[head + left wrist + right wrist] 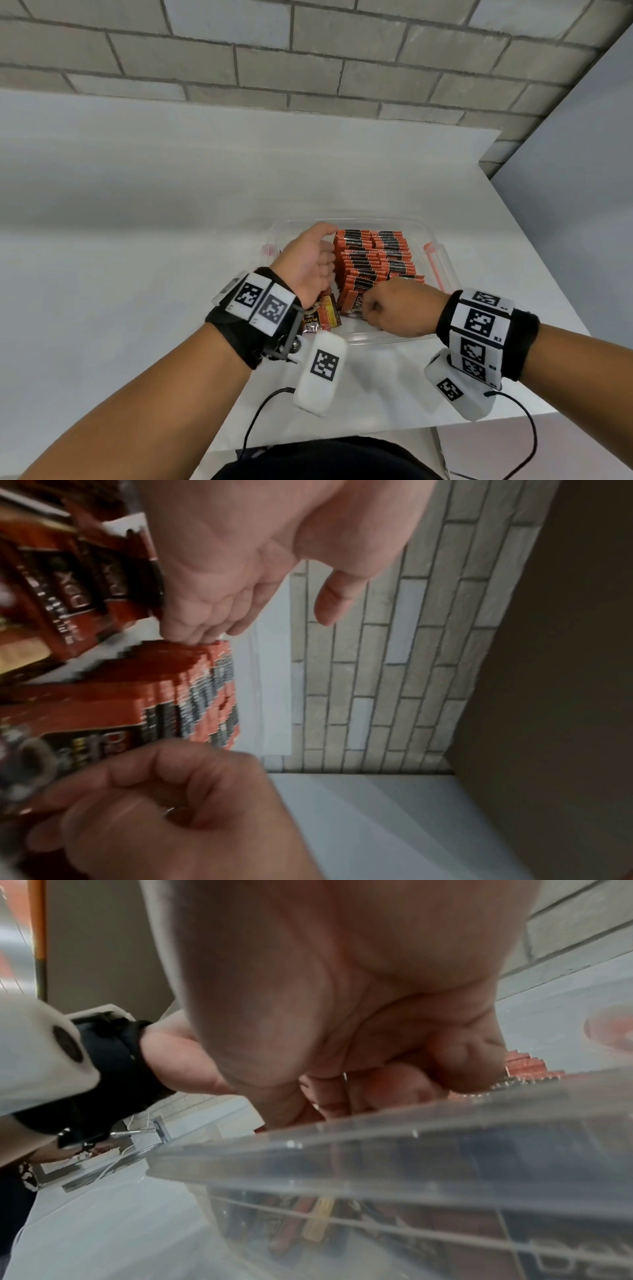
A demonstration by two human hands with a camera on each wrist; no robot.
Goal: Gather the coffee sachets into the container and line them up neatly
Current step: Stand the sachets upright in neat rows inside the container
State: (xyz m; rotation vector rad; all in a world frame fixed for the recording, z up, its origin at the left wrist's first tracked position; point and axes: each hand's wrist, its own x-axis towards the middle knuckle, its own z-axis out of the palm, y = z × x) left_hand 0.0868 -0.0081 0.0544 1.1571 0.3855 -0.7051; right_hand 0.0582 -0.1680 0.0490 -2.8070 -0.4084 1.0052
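A clear plastic container (394, 339) sits on the white table (137, 240). Two rows of orange and black coffee sachets (373, 257) stand upright in it. My left hand (325, 250) is at the left side of the rows; its straight fingers (192, 634) touch the sachets' edges (205, 696) and the thumb stays apart. My right hand (371, 305) is curled at the near end of the rows and pinches the front sachet (358, 303). A few loose sachets (318, 317) lie flat in the near left corner, partly hidden under my left wrist.
The container has orange-red latches (433, 255) on its left and right sides. Its near rim (411, 1150) lies just under my right wrist. A brick wall (308, 61) runs behind the table. The table's right edge (534, 240) is close to the container.
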